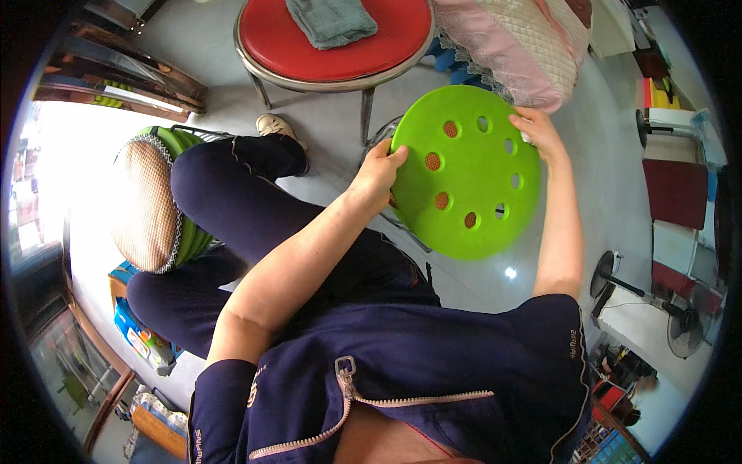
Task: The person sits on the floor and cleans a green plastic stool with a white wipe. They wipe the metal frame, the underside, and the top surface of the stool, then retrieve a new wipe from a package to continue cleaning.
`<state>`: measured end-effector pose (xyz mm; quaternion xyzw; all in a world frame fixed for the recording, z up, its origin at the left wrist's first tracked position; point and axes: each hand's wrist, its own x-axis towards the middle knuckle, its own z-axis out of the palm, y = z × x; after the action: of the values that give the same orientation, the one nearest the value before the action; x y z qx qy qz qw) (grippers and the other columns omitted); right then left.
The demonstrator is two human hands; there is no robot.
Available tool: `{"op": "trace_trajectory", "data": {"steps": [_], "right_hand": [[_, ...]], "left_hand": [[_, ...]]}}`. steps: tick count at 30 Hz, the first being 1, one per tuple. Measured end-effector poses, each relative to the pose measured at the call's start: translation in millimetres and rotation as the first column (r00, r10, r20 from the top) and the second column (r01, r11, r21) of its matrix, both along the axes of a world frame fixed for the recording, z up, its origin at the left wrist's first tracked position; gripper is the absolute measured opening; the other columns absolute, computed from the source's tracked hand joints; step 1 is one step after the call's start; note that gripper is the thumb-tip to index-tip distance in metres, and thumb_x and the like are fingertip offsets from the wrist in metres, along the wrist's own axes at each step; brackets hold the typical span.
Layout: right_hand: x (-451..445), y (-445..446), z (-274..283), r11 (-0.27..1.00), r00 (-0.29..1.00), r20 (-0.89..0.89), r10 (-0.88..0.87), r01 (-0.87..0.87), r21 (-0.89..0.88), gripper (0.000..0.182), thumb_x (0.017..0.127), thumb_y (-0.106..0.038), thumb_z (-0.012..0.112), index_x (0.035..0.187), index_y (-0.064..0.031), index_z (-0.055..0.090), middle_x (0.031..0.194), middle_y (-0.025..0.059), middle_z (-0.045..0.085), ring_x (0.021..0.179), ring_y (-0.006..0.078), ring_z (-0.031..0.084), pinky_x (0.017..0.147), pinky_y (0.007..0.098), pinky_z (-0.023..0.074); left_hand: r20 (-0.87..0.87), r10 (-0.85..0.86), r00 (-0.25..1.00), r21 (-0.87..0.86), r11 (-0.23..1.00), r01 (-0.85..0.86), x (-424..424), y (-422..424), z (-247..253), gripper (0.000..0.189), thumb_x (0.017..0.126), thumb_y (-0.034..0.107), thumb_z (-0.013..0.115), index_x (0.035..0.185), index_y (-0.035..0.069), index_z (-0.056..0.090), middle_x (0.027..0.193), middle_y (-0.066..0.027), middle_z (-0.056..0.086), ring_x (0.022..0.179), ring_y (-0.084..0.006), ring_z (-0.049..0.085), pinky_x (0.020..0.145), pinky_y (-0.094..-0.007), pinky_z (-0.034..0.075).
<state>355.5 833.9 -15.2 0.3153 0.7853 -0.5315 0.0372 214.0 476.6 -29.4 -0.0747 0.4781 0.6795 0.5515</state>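
A round, bright green plastic stool seat [481,191] with a ring of holes is held up before me, its face turned towards me. My left hand [379,171] grips its left rim, thumb on the face. At the upper right rim, my right hand [539,132] holds the seat, with a small white piece [526,137], perhaps tissue or cloth, by its fingers. Brown woven material shows through the left holes. Grey floor shows through some right ones. Whatever is under the seat is mostly hidden.
A grey towel [333,22] lies on a red round stool [261,43] ahead. Left of my knees, a beige woven cushion [145,206] tops stacked green stools [194,238]. A pink quilted cover [522,46] hangs at upper right. Fans [687,327] stand right; a person [632,400] is at lower right.
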Motion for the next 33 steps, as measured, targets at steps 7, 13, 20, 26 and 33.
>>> {"op": "trace_trajectory", "data": {"steps": [7, 13, 20, 26, 33], "right_hand": [[8, -8, -73, 0.99, 1.0, 0.02, 0.001, -0.004, 0.141, 0.044, 0.089, -0.021, 0.07, 0.124, 0.0037, 0.063, 0.11, 0.0102, 0.071, 0.095, 0.0142, 0.064, 0.083, 0.0297, 0.0498], [9, -8, -100, 0.787, 0.99, 0.102, 0.095, -0.138, 0.601, 0.038, 0.096, -0.017, 0.058, 0.128, 0.0037, 0.06, 0.125, 0.0133, 0.065, 0.12, 0.0201, 0.057, 0.1, 0.0303, 0.0428], [-63, -138, 9, 0.361, 0.712, -0.329, -0.62, -0.113, -0.926, 0.075, 0.098, -0.047, 0.049, 0.149, 0.0044, 0.029, 0.154, 0.025, 0.032, 0.142, 0.0358, 0.033, 0.117, 0.0504, 0.0309], [-133, -244, 28, 0.03, 0.841, -0.28, -0.463, -0.301, -0.953, 0.076, 0.098, -0.053, 0.043, 0.15, 0.0012, 0.03, 0.155, 0.0236, 0.03, 0.143, 0.0383, 0.032, 0.116, 0.0542, 0.0307], [-233, -385, 59, 0.216, 0.864, -0.502, -0.023, -0.486, -0.847, 0.044, 0.105, -0.024, 0.044, 0.141, 0.0011, 0.044, 0.132, 0.0244, 0.056, 0.114, 0.0273, 0.062, 0.095, 0.0415, 0.0559]], "left_hand": [[-0.406, -0.385, 0.829, -0.211, 0.922, 0.325, -16, -9, -71, 0.036, 0.093, 0.007, 0.056, 0.127, -0.005, 0.058, 0.111, -0.0115, 0.065, 0.097, -0.0184, 0.06, 0.087, -0.0312, 0.048], [-0.517, -0.458, 0.723, -0.359, 0.883, 0.302, -30, -1, -81, 0.044, 0.086, 0.011, 0.064, 0.127, -0.001, 0.059, 0.111, -0.0108, 0.063, 0.097, -0.0191, 0.061, 0.086, -0.0325, 0.049], [-0.783, -0.252, 0.569, -0.269, 0.961, 0.055, -28, -10, -19, 0.042, 0.083, 0.017, 0.067, 0.122, 0.003, 0.062, 0.123, -0.0203, 0.053, 0.113, -0.0334, 0.058, 0.094, -0.0394, 0.049], [-0.73, 0.196, 0.655, 0.057, 0.972, -0.228, -53, -73, 72, 0.044, 0.088, 0.008, 0.066, 0.131, 0.002, 0.055, 0.13, -0.0118, 0.054, 0.12, -0.0203, 0.053, 0.099, -0.0341, 0.045], [-0.845, 0.427, 0.324, 0.247, 0.847, -0.471, -64, -237, 135, 0.033, 0.091, 0.003, 0.06, 0.123, 0.0, 0.058, 0.117, -0.0092, 0.054, 0.113, -0.0178, 0.056, 0.096, -0.0318, 0.05]]}}
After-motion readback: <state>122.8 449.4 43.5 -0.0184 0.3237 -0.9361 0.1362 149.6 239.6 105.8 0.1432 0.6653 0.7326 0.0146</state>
